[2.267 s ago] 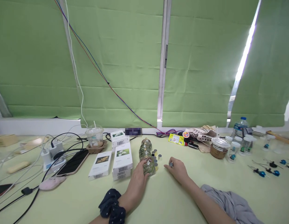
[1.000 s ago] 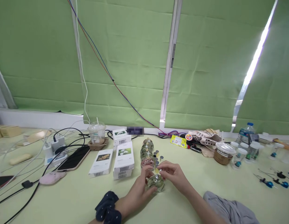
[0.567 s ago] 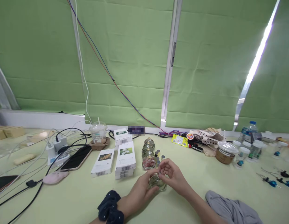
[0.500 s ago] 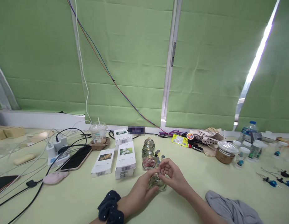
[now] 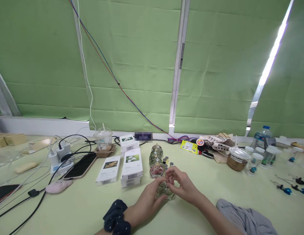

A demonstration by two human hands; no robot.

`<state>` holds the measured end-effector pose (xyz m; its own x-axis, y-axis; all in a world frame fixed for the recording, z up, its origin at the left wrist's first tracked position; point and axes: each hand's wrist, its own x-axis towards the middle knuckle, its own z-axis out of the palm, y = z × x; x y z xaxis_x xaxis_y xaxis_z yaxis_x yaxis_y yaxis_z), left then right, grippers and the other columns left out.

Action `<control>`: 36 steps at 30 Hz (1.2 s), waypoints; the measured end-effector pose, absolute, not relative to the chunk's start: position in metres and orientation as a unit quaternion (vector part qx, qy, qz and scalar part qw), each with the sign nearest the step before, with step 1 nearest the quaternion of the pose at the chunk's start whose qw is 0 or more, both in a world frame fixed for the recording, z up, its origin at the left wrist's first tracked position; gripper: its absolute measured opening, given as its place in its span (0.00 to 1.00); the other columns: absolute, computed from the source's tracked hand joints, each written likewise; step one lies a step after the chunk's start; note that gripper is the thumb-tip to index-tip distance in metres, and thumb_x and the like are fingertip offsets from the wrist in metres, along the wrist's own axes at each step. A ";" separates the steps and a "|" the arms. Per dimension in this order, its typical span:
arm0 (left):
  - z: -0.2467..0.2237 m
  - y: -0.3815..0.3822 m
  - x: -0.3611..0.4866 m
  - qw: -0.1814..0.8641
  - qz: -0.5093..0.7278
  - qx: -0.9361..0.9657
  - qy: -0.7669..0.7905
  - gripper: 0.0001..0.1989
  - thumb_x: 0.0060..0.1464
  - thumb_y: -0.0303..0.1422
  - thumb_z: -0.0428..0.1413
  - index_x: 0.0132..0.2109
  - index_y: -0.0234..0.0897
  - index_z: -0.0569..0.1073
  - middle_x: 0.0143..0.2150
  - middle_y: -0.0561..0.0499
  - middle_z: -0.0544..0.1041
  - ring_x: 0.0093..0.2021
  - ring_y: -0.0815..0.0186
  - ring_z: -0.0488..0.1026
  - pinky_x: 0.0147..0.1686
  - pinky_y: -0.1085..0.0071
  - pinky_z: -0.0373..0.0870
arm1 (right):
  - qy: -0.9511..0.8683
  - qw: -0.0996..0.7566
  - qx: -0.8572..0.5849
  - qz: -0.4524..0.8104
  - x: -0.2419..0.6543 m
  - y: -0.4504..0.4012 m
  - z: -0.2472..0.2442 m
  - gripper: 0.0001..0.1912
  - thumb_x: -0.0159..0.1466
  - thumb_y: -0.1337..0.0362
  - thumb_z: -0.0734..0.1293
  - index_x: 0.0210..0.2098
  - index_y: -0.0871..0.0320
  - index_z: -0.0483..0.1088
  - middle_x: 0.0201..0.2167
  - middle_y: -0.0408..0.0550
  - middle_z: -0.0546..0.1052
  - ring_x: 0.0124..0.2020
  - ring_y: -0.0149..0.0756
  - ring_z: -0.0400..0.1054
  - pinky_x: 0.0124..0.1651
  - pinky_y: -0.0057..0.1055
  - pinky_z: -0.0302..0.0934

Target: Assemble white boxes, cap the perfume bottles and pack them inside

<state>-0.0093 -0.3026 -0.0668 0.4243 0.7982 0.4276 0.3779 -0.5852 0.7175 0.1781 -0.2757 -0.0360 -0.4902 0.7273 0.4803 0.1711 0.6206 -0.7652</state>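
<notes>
My left hand (image 5: 148,194), with a dark dotted scrunchie (image 5: 117,217) at the wrist, is wrapped round the left side of a small clear glass jar (image 5: 164,191). Over the jar's top, my right hand (image 5: 183,186) has its thumb and index finger pinched together. Whatever lies between those fingertips is too small to make out. Just beyond my hands, several coin-like discs (image 5: 171,164) lie scattered on the table. Beside them stands a row of glass jars (image 5: 157,171) with gold-toned lids, the nearest showing something reddish inside.
White boxes (image 5: 131,166) and a phone (image 5: 80,165) lie to the left, near a lidded cup (image 5: 103,140) and tangled cables. On the right are a brown tub (image 5: 237,160), small capped vials (image 5: 254,164), a water bottle (image 5: 262,137) and a grey cloth (image 5: 245,217).
My right hand's fingers have shifted slightly at the top of the jar. The left hand keeps its hold, and the jar has barely moved.
</notes>
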 end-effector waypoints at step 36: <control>-0.079 -0.298 -0.015 0.288 0.375 0.785 0.400 0.23 0.56 0.30 0.56 0.58 0.46 0.64 0.55 0.47 0.72 0.52 0.57 0.69 0.55 0.57 0.64 | -0.759 0.308 -0.538 0.197 0.234 -0.238 -0.063 0.19 0.52 0.72 0.68 0.43 0.51 0.72 0.40 0.45 0.64 0.27 0.30 0.65 0.39 0.35 0.63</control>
